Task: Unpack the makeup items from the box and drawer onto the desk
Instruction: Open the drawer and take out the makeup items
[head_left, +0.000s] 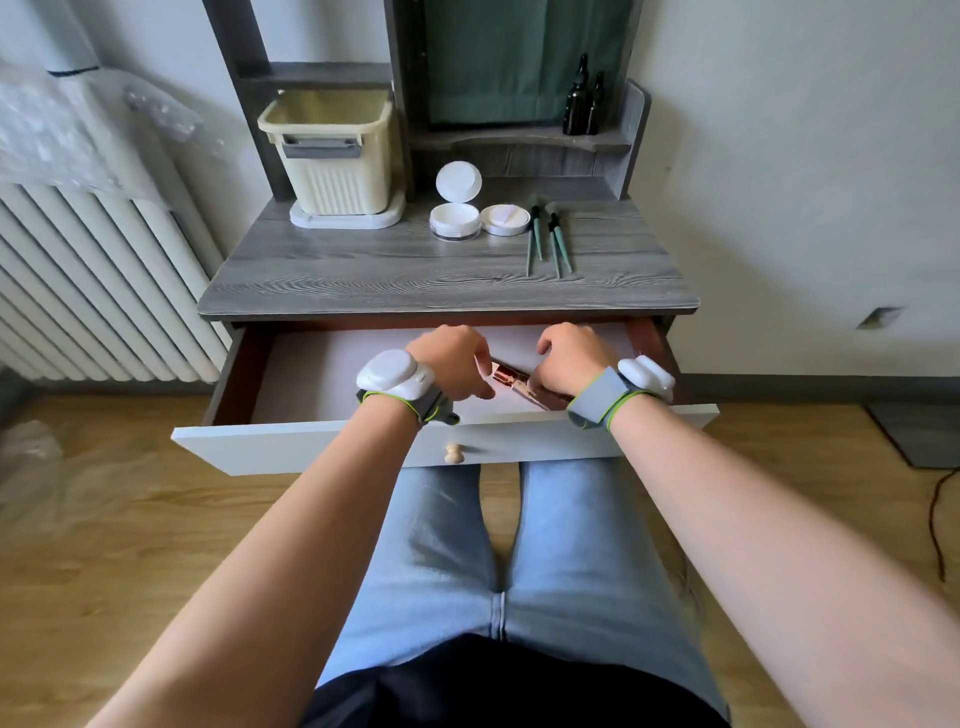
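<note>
Both hands reach down into the open drawer (322, 384) and meet over a slim rose-gold makeup item (511, 382). The left hand (457, 364) is curled, its fingers closed on the item's far-left end. The right hand (569, 361) is curled too, fingers bent over the near-right end, which disappears under the palm; whether that hand truly clamps it or only rests on it cannot be told. The item lies inside the drawer near its middle, its long axis running diagonally from far-left to near-right. Both forearms stretch forward over the drawer's white front panel, converging, wrists bent downward, each wearing a grey strap with a white device. Behind the drawer, on the desk (363, 270), sit a cream box (332, 150), an open powder jar (455, 218), and green brushes (548, 239).
</note>
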